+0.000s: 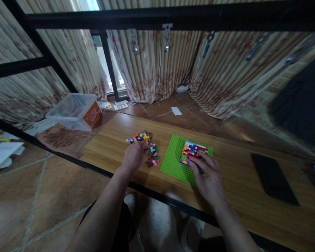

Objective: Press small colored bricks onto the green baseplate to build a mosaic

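Head view, left to right. One clear plastic bin [72, 111] with an orange label stands on the floor beyond the table's far left corner. On the one wooden table [233, 206] lies a single loose pile of small coloured bricks [150, 149] (too many and too small to count singly). The left hand [133, 156] reaches in from below with the forearm angled up and to the right. Its palm faces down and its knuckles are raised, with the fingers curled onto the near left edge of the pile; whether a brick is pinched between them cannot be told. To the right, one green baseplate [173, 161] lies flat, just beside the pile, and carries one block of stacked multicoloured bricks [193, 151] toward its far right part. The right hand [208, 177] lies palm down over the near right of the baseplate, fingers extended and slightly spread. Their tips touch the near edge of the block and close around nothing. Well apart, at far right, lies one flat black slab [274, 178].
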Motion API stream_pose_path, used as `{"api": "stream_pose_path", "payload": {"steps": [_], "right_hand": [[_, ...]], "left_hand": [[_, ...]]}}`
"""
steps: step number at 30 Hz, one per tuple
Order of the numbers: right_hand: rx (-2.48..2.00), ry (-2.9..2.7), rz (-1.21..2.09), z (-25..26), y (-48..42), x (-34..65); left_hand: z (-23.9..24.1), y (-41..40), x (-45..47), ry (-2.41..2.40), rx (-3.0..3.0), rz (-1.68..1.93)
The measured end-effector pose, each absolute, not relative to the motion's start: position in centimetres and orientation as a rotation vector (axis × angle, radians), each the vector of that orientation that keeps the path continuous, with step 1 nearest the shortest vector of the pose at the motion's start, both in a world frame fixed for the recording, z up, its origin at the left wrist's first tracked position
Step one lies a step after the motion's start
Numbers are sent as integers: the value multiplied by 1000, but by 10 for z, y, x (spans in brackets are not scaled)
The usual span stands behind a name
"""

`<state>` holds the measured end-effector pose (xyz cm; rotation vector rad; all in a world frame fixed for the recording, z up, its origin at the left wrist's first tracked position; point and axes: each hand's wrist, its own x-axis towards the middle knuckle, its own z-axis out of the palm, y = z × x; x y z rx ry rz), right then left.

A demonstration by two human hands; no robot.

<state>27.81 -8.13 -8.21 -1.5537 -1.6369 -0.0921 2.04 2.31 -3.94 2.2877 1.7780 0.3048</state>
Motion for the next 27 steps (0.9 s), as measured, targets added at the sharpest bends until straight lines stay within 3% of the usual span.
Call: {"api": "stream_pose_path", "payload": {"steps": [27], "right_hand": [[-1544,-1638,-1,-82,-88,273]], "left_hand": [[-42,24,32,1654,2176,597]]}}
